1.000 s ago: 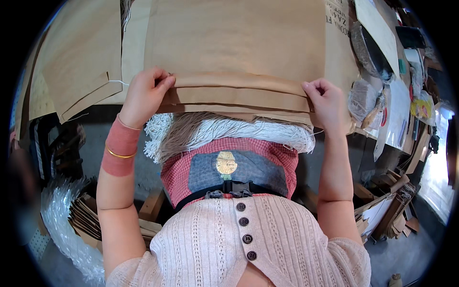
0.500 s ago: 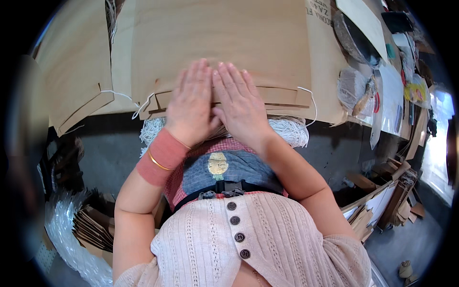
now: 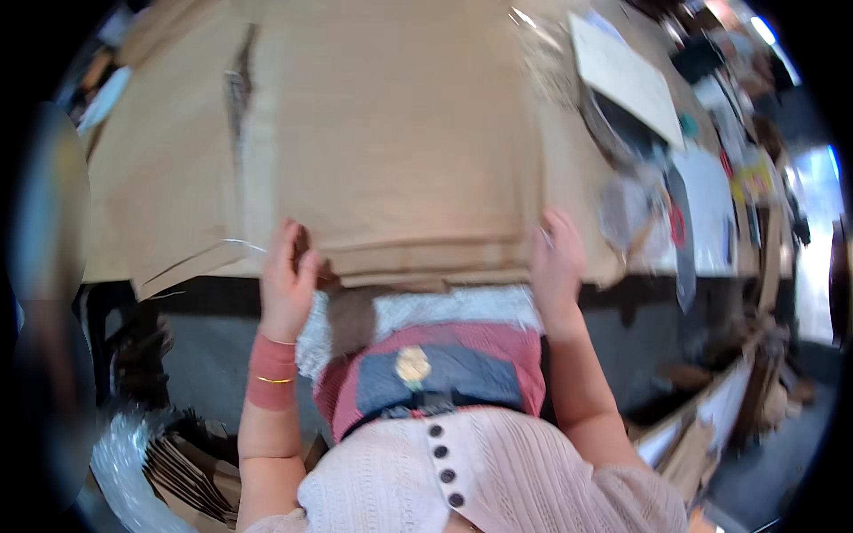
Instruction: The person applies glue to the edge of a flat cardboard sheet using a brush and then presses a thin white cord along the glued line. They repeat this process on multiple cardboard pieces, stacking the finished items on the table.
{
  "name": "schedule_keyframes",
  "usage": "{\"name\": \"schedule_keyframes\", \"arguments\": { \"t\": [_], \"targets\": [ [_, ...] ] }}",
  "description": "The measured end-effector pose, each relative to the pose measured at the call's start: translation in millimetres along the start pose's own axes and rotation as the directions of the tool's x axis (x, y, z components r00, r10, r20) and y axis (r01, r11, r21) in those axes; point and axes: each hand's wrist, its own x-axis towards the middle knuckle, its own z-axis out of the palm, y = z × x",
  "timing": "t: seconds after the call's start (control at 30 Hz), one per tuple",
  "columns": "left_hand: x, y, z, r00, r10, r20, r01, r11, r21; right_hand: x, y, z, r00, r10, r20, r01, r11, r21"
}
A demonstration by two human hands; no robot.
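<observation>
"What does your feed show at far left?"

"From my remote desk I see clear plastic low in the view, beside a stack of brown card. Above lies a side sheet of brown paper, a white string running from its near end toward the left hand."

"And that hand's grip?"

"Fingers upright, thumb set a little apart, at the near left corner of the main sheet. Blur keeps me from telling whether it has hold of the paper. A pink band wraps the wrist."

"Where is the main sheet?"

"Flat and brown, in the center, between the two hands, a folded strip across its near end. Below I see white cords against a red and blue apron."

"On the right?"

"The right hand stands at the sheet's near right corner, fingers slightly bent; I cannot tell how tightly they close, or on what. Beyond it I make out a clear bag, with a white board farther back."
</observation>
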Motion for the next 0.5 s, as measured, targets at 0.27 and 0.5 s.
{"name": "schedule_keyframes", "arguments": {
  "t": [0.27,0.5],
  "targets": [
    [-34.6,4.4,-3.3,0.927,-0.345,0.149,0.375,0.817,-0.438,-4.1,30.3,-52.6,0.695,0.455,0.556,-0.703,0.590,0.396],
    [-47.5,-28.0,-114.8,0.861,0.090,-0.501,0.046,0.967,0.252,12.6,-78.4,44.1,0.912,0.147,0.382,-0.330,0.817,0.473]
  ]
}}
